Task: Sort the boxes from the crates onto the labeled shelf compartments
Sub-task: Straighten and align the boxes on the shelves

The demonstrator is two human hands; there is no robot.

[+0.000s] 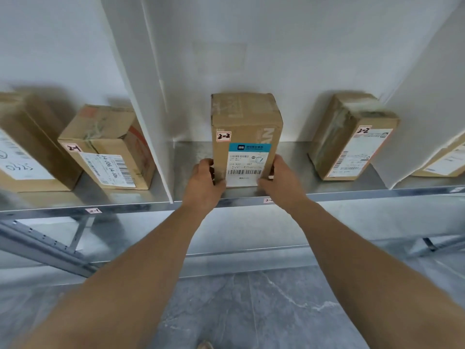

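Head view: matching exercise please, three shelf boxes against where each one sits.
Things:
1 blue-label box
2 box with clear tape
3 red-printed box

Places:
A left of the white divider
B held between left hand and right hand
C right of the held box, untouched

Pairs: 1-B; 2-C; 3-A

Your left grip (205, 182) and right grip (281, 180) hold the box (245, 117) by its lower sides. It stands upright on the shelf (339, 193), just right of the white divider (151, 117), and has a 2-2 sticker (223, 136) on the front. Another 2-2 box (352, 137) sits well apart to its right. Two boxes (105, 144) are left of the divider.
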